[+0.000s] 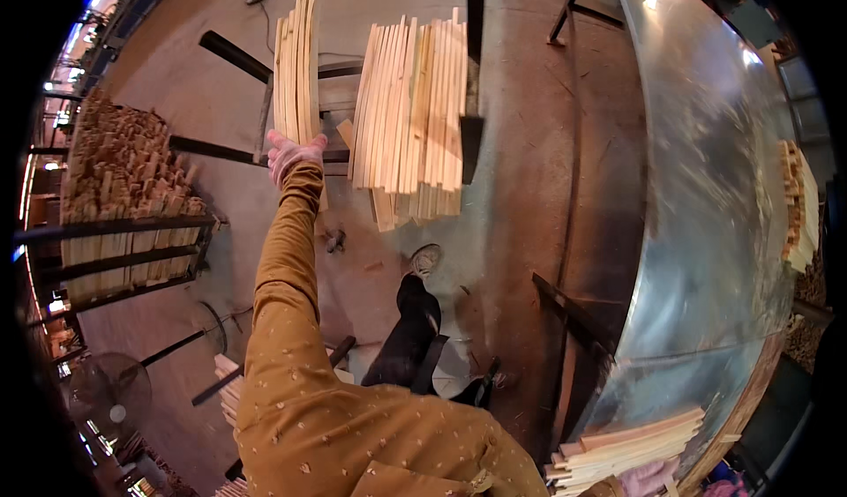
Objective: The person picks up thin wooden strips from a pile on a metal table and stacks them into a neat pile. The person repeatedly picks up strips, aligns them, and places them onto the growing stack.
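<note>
- the bench [706, 188], sheet metal, curves down the right; across its near left corner lies a loose row of pale slats [631, 448].
- the rack [212, 149], black bars, seems to carry the other wood: the stack [410, 100] by its right edge, the bundle [296, 74] nearer its left edge, a gap between them.
- the stack's near ends are uneven, with shorter pieces poking out underneath; squaring them with flat taps would probably serve better than pulling single slats.
- the bundle is narrow and long, its far ends staggered; held at one end like this, it could fan or twist, so an even squeeze across its full width and a level wrist look wise.
- the left hand [296, 155] is partly closed at the bundle's near end, thumb to the right side, fingers to the left, arm well stretched; how tight the hold is, i cannot tell.
- the right hand [648, 479] rests against the slats at the bench's near edge, cut off by the view; how far open it is, i cannot tell.
</note>
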`<state>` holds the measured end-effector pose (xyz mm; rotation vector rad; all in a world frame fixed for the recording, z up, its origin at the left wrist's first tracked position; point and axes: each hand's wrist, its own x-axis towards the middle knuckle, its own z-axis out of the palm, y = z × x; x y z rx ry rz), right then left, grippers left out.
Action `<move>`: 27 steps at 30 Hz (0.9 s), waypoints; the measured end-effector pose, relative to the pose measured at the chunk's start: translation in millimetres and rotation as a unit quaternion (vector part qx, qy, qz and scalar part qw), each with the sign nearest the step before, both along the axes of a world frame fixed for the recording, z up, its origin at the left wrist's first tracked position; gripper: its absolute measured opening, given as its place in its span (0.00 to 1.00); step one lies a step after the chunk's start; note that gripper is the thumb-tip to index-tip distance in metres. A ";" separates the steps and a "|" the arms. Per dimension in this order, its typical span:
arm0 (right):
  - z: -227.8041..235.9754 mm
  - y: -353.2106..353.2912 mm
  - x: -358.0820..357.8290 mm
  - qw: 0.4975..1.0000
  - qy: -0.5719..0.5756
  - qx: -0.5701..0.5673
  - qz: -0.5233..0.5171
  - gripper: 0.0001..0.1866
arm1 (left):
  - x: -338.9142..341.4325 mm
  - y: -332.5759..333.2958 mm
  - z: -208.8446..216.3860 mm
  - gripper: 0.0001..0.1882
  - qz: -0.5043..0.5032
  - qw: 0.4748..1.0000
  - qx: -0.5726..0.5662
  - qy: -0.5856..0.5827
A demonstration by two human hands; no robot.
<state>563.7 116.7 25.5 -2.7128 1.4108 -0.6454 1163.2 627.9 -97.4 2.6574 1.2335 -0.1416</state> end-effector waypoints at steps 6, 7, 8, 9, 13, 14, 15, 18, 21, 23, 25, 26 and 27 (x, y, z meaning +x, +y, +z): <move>-52.6 82.0 173.5 0.993 0.032 0.102 0.045 0.16 | 100.7 55.6 -172.4 0.59 -0.055 0.996 0.009 0.071; -59.9 96.3 180.6 0.987 0.105 0.009 0.122 0.15 | 99.2 56.0 -204.0 0.56 -0.112 0.992 -0.010 0.057; -66.4 106.6 191.7 0.987 0.069 0.083 0.116 0.17 | 102.1 58.6 -214.9 0.54 -0.150 0.988 -0.024 0.029; -70.7 114.1 200.6 0.981 0.034 0.156 0.108 0.20 | 103.5 60.9 -225.3 0.52 -0.187 0.982 -0.039 0.001; -65.4 124.3 227.2 0.950 0.215 0.105 0.202 0.23 | 97.1 99.5 -265.1 0.44 -0.282 0.953 -0.072 -0.079; -71.9 133.8 230.7 0.960 0.188 0.107 0.179 0.23 | 102.1 97.0 -271.6 0.41 -0.279 0.955 -0.050 -0.086; -71.4 138.9 237.6 0.959 0.180 0.114 0.186 0.23 | 112.6 83.4 -250.5 0.41 -0.309 0.948 -0.021 -0.070; -63.8 153.2 248.6 0.959 0.175 0.122 0.189 0.22 | 154.1 32.9 -184.0 0.39 -0.419 0.904 -0.020 -0.078; -59.7 151.3 243.1 0.956 0.199 0.107 0.189 0.21 | 175.0 -38.1 -224.5 0.51 -0.517 0.842 0.101 -0.114; -62.8 159.9 207.4 0.964 0.188 0.091 0.165 0.21 | 201.1 -94.3 -223.3 0.53 -0.464 0.883 -0.020 0.066; -64.0 168.9 191.7 0.966 0.193 0.118 0.121 0.20 | 210.9 -122.4 -211.7 0.53 -0.475 0.875 0.012 0.092; -59.1 176.8 177.8 0.965 0.198 0.140 0.098 0.20 | 206.0 -126.7 -209.1 0.53 -0.482 0.868 0.034 0.113; -53.4 195.3 158.5 0.967 0.197 0.154 0.056 0.19 | 204.7 -139.4 -211.4 0.51 -0.514 0.854 0.026 0.077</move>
